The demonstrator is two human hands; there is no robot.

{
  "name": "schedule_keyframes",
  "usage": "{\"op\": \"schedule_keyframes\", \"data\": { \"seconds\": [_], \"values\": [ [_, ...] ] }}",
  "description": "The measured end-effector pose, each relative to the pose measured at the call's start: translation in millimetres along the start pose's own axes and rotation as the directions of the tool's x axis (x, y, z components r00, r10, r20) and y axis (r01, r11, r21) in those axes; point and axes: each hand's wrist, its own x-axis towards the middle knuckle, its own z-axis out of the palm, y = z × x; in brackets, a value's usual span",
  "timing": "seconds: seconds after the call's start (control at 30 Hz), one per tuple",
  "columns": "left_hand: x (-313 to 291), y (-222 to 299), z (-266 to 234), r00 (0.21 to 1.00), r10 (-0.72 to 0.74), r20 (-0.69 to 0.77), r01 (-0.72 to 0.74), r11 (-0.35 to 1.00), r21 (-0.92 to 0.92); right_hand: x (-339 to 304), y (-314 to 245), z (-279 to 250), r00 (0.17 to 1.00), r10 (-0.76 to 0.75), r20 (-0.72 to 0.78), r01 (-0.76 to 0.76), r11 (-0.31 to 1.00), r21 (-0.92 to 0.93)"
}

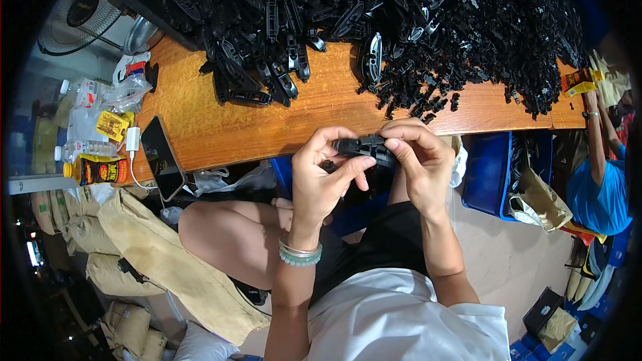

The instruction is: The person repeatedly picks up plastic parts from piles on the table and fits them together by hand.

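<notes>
Between both hands, just off the table's front edge, is an elongated black plastic part (370, 149) with a smaller black piece on its upper side. My left hand (329, 166) grips its left end between thumb and fingers. Some small black pieces (328, 166) also show in the curl of that hand. My right hand (420, 159) pinches the right end with thumb and forefinger. Larger black plastic parts (287, 40) lie heaped on the wooden table (221, 130) beyond my hands. Small black clips (428, 87) are piled to the right of them.
Bottles (80, 150), a yellow packet (112, 126) and a phone (162, 157) on a white cable lie at the table's left end. A fan (83, 13) stands behind. Blue crates (488, 180) sit below the table at right. Another person (597, 180) in blue is at far right.
</notes>
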Motion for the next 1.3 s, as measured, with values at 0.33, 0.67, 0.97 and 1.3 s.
{"op": "schedule_keyframes", "data": {
  "seconds": [0.33,0.67,0.97,1.3],
  "values": [
    [-1,2,-3,0.999,-0.014,-0.044,0.014,1.000,-0.009,-2,6,-1,0.949,-0.304,0.081,0.307,0.835,-0.456],
    [-7,2,-9,0.997,-0.069,0.017,0.063,0.973,0.221,-17,16,-8,0.993,0.063,0.095,-0.044,0.981,-0.189],
    [55,-13,1,0.961,0.275,0.006,-0.236,0.812,0.534,13,26,-22,0.942,-0.300,0.149,0.269,0.413,-0.870],
    [117,-22,23,0.821,0.543,-0.175,-0.256,0.626,0.737,25,42,-20,0.843,-0.489,0.226,0.409,0.309,-0.858]
  ]
}}
